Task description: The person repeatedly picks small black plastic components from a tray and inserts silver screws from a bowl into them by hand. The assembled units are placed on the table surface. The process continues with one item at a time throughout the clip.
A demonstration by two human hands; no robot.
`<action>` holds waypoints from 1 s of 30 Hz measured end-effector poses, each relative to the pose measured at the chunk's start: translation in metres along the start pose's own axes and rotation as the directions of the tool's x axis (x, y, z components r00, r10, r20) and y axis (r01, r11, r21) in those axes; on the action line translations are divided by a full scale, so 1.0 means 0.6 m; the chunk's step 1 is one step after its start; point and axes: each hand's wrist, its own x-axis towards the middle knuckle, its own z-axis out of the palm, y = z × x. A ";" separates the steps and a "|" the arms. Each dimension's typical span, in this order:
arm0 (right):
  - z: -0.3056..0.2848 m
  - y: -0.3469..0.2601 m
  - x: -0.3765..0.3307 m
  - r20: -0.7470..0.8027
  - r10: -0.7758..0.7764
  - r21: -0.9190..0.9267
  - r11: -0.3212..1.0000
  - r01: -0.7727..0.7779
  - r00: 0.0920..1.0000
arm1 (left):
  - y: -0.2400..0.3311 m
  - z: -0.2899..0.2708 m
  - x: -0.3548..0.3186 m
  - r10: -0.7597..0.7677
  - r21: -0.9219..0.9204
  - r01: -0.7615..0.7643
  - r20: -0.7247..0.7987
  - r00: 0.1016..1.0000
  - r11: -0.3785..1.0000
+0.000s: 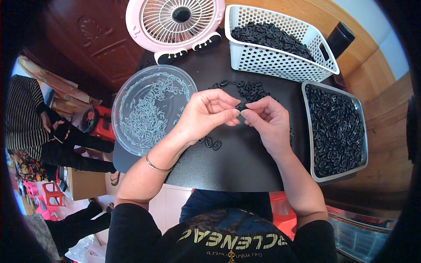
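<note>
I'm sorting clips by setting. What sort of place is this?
Probably a home or small workshop doing hand assembly: both hands pinch a small black part over a dark table, with a tray and basket of such parts.

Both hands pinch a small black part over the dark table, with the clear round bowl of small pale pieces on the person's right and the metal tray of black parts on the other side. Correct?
Not quite. The head view shows the clear round bowl on the person's left and the metal tray on the right. The rest holds: the left hand and right hand pinch a small black part over the dark table.
</note>
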 end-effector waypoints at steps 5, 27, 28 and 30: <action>0.005 0.003 -0.002 -0.012 0.014 0.077 0.997 -0.013 1.000 | -0.002 0.002 0.002 0.021 -0.002 -0.021 -0.013 1.000 1.000; -0.003 0.010 -0.002 0.080 -0.130 -0.286 0.947 0.148 0.988 | -0.014 -0.009 -0.001 -0.211 -0.286 0.229 0.095 0.973 0.930; -0.004 0.010 -0.003 0.079 -0.131 -0.292 0.945 0.149 0.988 | -0.014 -0.007 0.000 -0.195 -0.277 0.211 0.087 0.977 0.937; -0.003 0.009 -0.001 0.090 -0.114 -0.273 0.952 0.135 0.989 | -0.013 -0.009 0.003 -0.162 -0.262 0.173 0.065 0.985 0.949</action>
